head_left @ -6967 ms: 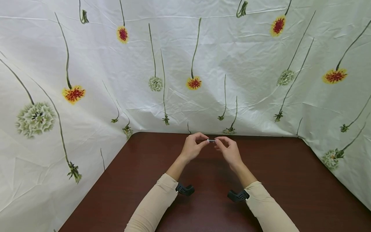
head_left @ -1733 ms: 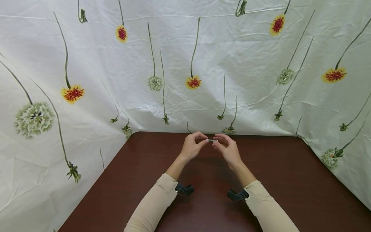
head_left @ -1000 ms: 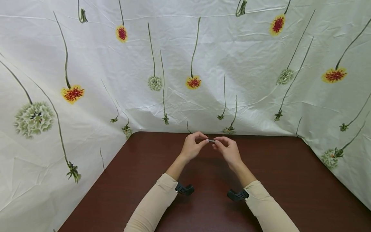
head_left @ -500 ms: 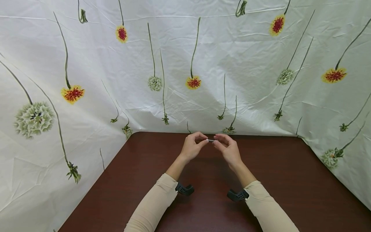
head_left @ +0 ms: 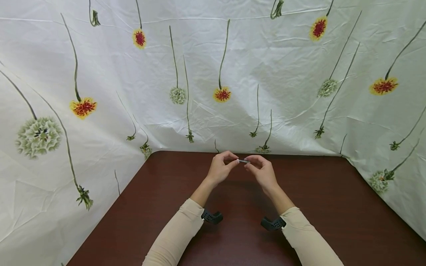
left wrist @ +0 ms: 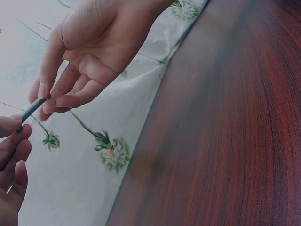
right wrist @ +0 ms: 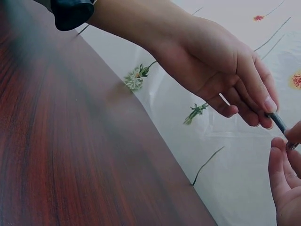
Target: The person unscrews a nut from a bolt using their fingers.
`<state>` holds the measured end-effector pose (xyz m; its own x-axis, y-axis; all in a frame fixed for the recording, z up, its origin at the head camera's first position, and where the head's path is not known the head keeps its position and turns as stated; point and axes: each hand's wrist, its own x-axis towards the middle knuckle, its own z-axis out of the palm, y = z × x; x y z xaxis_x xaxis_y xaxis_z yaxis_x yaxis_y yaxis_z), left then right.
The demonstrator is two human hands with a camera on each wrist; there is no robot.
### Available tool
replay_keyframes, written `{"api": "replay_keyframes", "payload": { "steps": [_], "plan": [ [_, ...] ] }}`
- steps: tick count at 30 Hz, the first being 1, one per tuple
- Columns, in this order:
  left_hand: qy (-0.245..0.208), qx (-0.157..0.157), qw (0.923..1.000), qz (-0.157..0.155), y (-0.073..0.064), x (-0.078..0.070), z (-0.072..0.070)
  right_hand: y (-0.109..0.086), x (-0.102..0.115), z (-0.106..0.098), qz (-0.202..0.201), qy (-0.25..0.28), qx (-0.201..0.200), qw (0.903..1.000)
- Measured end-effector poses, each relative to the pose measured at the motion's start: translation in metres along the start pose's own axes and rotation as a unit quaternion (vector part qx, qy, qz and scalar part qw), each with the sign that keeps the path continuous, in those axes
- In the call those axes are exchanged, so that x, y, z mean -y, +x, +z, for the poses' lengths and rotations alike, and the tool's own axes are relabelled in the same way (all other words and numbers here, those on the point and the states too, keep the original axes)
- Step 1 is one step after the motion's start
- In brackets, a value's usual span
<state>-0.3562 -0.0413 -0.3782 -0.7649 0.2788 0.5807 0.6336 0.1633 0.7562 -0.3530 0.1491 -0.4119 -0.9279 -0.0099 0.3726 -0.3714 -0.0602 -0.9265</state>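
Observation:
A thin dark bolt [head_left: 244,161] with a ridged shaft is held in the air above the far part of the table. My left hand [head_left: 219,169] pinches one end between thumb and fingertips. At the other end, the thumb and fingers of my right hand [head_left: 263,173] close lightly about the bolt. The left wrist view shows the bolt [left wrist: 32,109] slanting between the left hand [left wrist: 11,160] and the right hand [left wrist: 101,44]. In the right wrist view, a shiny wider piece shows at the right hand's end; whether head or nut, I cannot tell.
A dark reddish-brown table [head_left: 239,236] lies under both forearms. Behind it and along its sides hangs a white cloth [head_left: 283,66] printed with flowers. Each wrist wears a black strap, the left strap [head_left: 212,217] and the right strap [head_left: 273,224].
The left hand keeps its hold almost still. The right thumb and fingers have shifted repeatedly at the bolt's end, parting and closing again. The bolt's tilt varies slightly.

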Motion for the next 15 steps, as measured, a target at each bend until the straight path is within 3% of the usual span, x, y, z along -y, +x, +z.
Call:
{"api": "replay_keyframes", "payload": {
  "steps": [9, 15],
  "plan": [
    [0.01, -0.003, 0.9999, 0.0, 0.0004, -0.0004, 0.0003, -0.0005, 0.0008, 0.0003, 0.025, -0.004, -0.008, 0.9997],
    [0.011, 0.002, 0.9999, -0.004, 0.0, 0.0015, -0.0001, -0.0006, 0.0008, -0.0003, 0.005, -0.017, 0.003, 0.9998]
  ]
}}
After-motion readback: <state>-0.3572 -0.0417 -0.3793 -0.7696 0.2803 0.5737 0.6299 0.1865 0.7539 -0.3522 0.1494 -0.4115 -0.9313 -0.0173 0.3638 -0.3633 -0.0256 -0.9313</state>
